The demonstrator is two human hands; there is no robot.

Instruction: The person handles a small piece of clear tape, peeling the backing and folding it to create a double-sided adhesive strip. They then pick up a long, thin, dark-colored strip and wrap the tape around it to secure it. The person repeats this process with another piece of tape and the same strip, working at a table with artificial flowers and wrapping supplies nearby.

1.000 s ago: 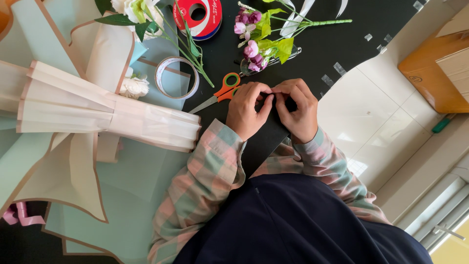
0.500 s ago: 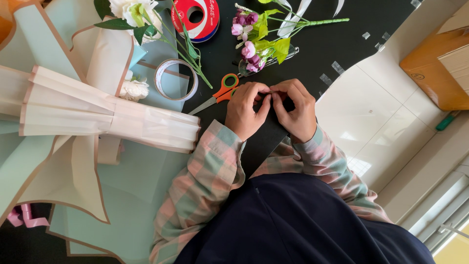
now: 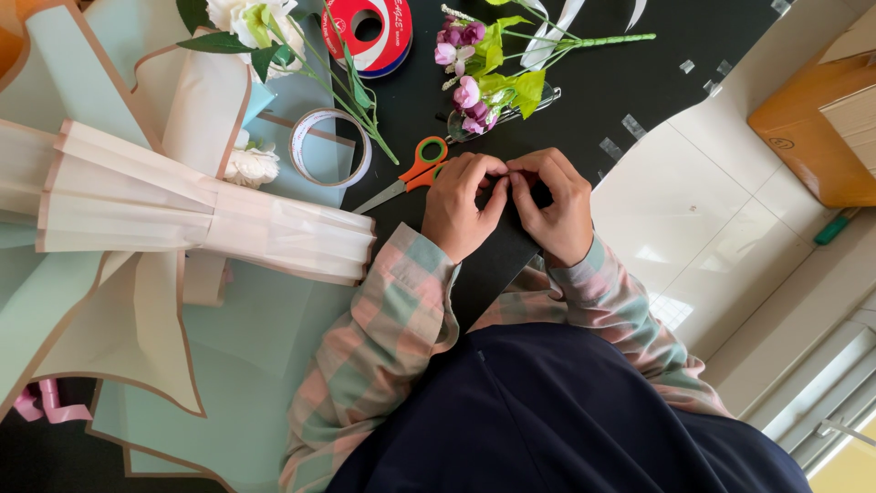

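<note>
Left hand [image 3: 464, 205] and right hand [image 3: 553, 205] together on black desk [image 3: 639, 82], fingertips pinched on something small between them, too small to tell what. Just beyond left hand: scissors [image 3: 409, 175], orange handles toward hands, blades pointing left, long axis slightly tilted. Clear tape roll [image 3: 329, 147] left of that. Farther: purple flowers [image 3: 470, 68], stems pointing right; red tape roll [image 3: 370, 32].

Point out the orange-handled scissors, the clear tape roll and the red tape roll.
orange-handled scissors [image 3: 422, 164], head view, on the orange handle loop.
clear tape roll [image 3: 302, 137], head view, on the left side of its ring.
red tape roll [image 3: 395, 32], head view, on the right side of its red face.
</note>
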